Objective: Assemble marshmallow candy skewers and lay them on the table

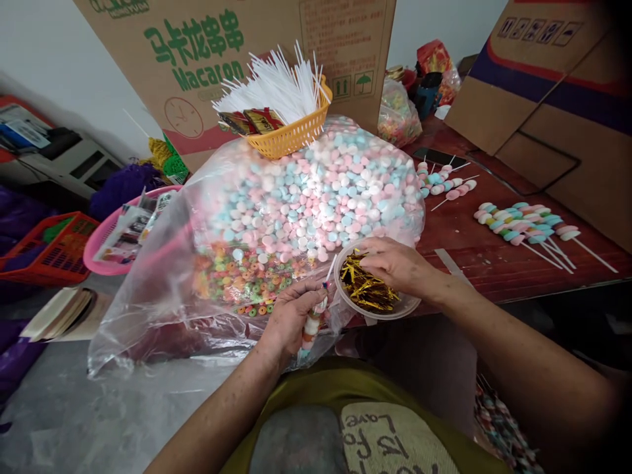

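Note:
My left hand [291, 315] is closed around a wrapped candy skewer [312, 326], its white stick [332, 268] pointing up and its pastel pieces hanging below my fingers. Clear film covers the skewer and gathers near the stick. My right hand [395, 264] reaches over the rim of a round clear plastic bowl [405, 308] with its fingers bent together. Gold twist ties [368, 288] fill that bowl. The fingertips are partly hidden, so whatever they pinch cannot be made out. Behind both hands lies a big clear bag of pastel marshmallows [316, 191], with colourful ring candies [257, 283] at its front.
A yellow basket [291, 139] of white sticks rests on the bag. Finished skewers [530, 224] lie on the red table [459, 230] at right. Cardboard boxes [276, 26] stand behind. At left are a pink basin [99, 253] and an orange basket [64, 253].

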`<state>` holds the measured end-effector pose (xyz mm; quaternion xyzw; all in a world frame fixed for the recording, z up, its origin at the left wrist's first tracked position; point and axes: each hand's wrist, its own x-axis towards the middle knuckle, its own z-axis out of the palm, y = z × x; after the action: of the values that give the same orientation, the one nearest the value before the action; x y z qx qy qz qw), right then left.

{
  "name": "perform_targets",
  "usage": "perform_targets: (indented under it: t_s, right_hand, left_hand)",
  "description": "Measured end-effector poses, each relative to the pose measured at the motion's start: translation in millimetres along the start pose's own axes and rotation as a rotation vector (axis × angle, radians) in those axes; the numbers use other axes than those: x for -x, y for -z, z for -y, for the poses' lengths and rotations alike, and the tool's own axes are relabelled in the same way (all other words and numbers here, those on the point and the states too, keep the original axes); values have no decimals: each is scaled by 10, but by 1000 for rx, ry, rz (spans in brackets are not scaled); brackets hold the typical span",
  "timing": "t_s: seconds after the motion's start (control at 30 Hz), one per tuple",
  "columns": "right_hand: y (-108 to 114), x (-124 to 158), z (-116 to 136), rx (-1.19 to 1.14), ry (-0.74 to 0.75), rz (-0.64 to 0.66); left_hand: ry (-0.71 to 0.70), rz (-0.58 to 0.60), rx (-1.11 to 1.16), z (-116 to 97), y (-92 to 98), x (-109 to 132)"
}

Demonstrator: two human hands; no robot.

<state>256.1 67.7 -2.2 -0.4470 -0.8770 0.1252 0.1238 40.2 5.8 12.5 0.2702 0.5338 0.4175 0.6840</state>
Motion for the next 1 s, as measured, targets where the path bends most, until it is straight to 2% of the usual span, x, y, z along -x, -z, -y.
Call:
perform_targets:
  t_s: [0.07, 0.17, 0.23, 0.33, 0.43, 0.6, 0.7, 0.83, 0.9, 1.0]
  right_hand:
    - [49, 58, 47, -183, -11, -141]
    - [76, 153, 250, -519, -145, -280]
    - [56, 195, 453, -673, -185, -272]
    - [-12, 202, 744, -812, -134, -256]
    - [-89, 155, 900, -827, -121, -275]
    - [-155, 105, 897, -738, -108, -250]
    - [-167, 112, 887, -623, -153, -234]
    - [-203, 120, 944, -451, -197, -189]
    - [-238, 136, 985, -501, -235, -224]
    - [-318, 195, 1029, -754, -279, -361]
  left_hand:
    - [0, 10, 54, 4, -23, -28]
    - [2, 37, 110, 20, -49, -85]
    - [-11, 54, 142, 24, -64, -113]
    - [-49, 63, 148, 21, -88, -116]
    - [-64, 80, 48, 21, -101, -72]
    - [-89, 172, -80, 43, -43, -1]
    - [-120, 233, -44, 95, 21, -5]
    - [-101, 256, 71, 205, 52, -37]
    - [-91, 229, 117, 237, 33, -43]
    - [-121, 144, 150, 230, -18, -34]
